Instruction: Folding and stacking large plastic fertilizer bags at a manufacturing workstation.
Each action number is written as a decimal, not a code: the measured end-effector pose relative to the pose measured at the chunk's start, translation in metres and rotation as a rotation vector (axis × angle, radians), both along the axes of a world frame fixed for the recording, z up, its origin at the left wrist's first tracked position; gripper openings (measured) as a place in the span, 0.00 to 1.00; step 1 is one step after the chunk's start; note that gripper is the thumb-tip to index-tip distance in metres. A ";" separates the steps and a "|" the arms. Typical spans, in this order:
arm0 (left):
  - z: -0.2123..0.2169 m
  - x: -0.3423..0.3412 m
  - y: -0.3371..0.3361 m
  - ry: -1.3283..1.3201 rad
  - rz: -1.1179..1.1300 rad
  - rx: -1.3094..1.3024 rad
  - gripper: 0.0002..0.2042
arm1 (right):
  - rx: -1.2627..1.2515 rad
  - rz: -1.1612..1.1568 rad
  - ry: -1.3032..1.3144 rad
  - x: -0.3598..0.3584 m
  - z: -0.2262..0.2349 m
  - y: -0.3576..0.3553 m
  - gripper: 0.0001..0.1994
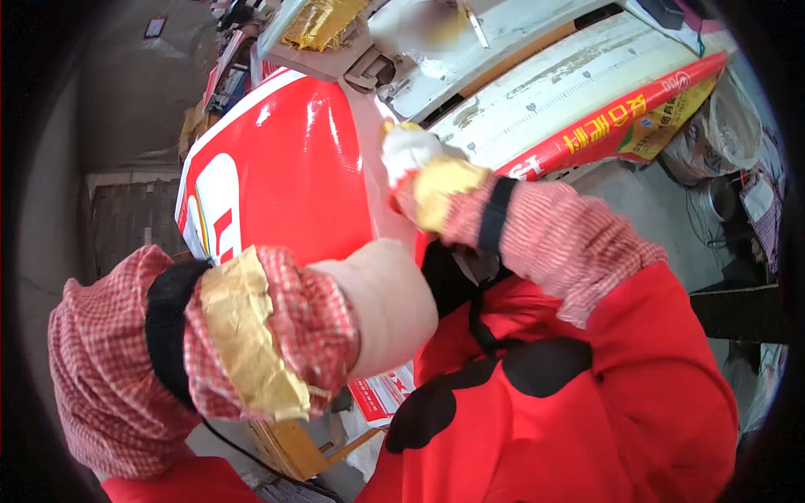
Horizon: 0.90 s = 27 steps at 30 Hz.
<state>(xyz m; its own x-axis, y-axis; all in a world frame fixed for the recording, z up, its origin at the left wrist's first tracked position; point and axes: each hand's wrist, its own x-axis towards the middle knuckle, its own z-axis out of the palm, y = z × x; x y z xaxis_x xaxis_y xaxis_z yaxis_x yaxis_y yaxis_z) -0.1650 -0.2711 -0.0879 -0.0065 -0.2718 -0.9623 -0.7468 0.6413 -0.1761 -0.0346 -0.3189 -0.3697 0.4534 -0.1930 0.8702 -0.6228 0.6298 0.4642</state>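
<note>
A large glossy red sack (pixel 293 168) with white print is spread in front of me and bends upward at its right side. My right hand (pixel 411 155), in a white glove with a yellowish fingertip, is closed at the sack's right edge beside the machine. My left hand (pixel 386 306) is in front of the sack's lower part; its pale back faces me and its fingers are hidden. Both forearms wear red checked sleeve covers with black bands and strips of golden tape.
A white machine (pixel 319 50) with golden tape stands at the top. To its right a worn pale table (pixel 537 92) carries another red and yellow printed sack (pixel 620 126). A clear plastic bag (pixel 721 126) hangs at the right. A wooden stool-like frame (pixel 293 444) is below.
</note>
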 end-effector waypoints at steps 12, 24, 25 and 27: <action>0.011 0.021 -0.051 0.301 0.096 0.093 0.06 | -0.149 -0.529 -0.024 0.088 0.009 -0.018 0.08; 0.008 0.028 -0.020 0.359 0.230 0.028 0.07 | -0.256 -1.092 0.022 0.114 -0.007 -0.022 0.10; 0.011 0.041 -0.005 0.337 0.281 0.015 0.07 | -0.243 -1.043 -0.006 0.081 0.020 0.015 0.10; 0.014 0.049 -0.001 0.298 0.449 -0.105 0.08 | -0.231 -0.232 0.829 0.006 0.084 0.013 0.09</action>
<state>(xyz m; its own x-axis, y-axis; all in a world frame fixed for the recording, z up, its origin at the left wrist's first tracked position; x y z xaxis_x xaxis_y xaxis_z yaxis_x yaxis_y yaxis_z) -0.1159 -0.2719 -0.0741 -0.1360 -0.4048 -0.9042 -0.9703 0.2386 0.0391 -0.0285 -0.3058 -0.2859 0.9258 -0.2187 0.3082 0.0119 0.8321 0.5545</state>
